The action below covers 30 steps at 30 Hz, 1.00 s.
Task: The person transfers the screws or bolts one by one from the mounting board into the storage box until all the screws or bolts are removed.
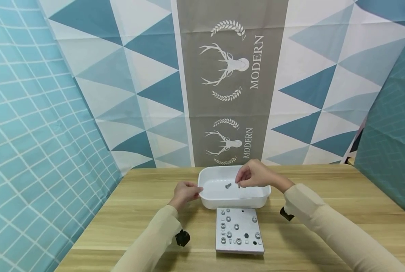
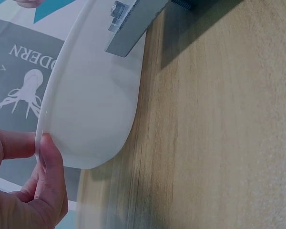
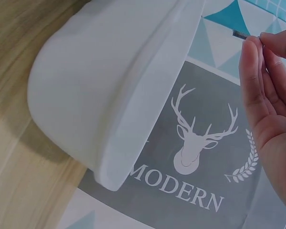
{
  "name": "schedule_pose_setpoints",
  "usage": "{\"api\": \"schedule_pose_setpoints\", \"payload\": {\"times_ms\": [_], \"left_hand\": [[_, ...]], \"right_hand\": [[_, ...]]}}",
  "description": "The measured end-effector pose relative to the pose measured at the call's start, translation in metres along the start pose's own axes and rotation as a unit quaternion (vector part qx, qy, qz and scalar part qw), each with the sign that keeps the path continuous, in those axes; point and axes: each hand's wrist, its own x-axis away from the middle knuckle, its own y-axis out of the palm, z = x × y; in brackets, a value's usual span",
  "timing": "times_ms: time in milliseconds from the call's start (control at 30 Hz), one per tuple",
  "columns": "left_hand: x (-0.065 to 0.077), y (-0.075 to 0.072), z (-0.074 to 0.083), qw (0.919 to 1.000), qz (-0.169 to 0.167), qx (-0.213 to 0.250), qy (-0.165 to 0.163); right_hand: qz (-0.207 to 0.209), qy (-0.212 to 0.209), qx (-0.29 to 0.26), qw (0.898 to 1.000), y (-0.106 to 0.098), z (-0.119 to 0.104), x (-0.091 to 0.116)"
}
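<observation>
While a person's left hand (image 1: 186, 192) pinches the left rim of a white tray (image 1: 229, 204) near the far edge of a wooden table (image 1: 148, 200), the right hand (image 1: 253, 174) is raised over the tray's right half, thumb and fingertips pinching a small screw (image 3: 240, 35). A second screw (image 1: 228, 186) lies on the tray floor, near the middle. Just in front of the tray, towards the person, lies a flat metal block (image 1: 234, 215) dotted with bolts (image 1: 236, 226) and a few dark holes; whether block and tray touch is unclear. Behind the far edge hangs a patterned cloth (image 1: 155, 75) with triangles and white deer heads, with a blue checked cloth (image 1: 36, 113) on the left and a teal one on the right. From the head, the right hand covers part of the tray's far rim and most of its screw; the right wrist view shows the threaded shank sticking out from the fingertips. The left wrist view alone reveals the thumb and fingers on opposite sides of the rim.
</observation>
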Motion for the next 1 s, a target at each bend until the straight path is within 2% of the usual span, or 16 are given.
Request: {"api": "schedule_pose_setpoints", "payload": {"times_ms": [767, 1000], "left_hand": [[-0.002, 0.0, -0.002, 1.0, 0.002, 0.002, 0.0], [-0.002, 0.001, -0.002, 0.9998, -0.003, 0.02, -0.003]], "right_hand": [[0.001, 0.026, 0.01, 1.0, -0.015, -0.004, -0.021], [0.002, -0.001, 0.023, 1.0, -0.017, -0.001, -0.026]]}}
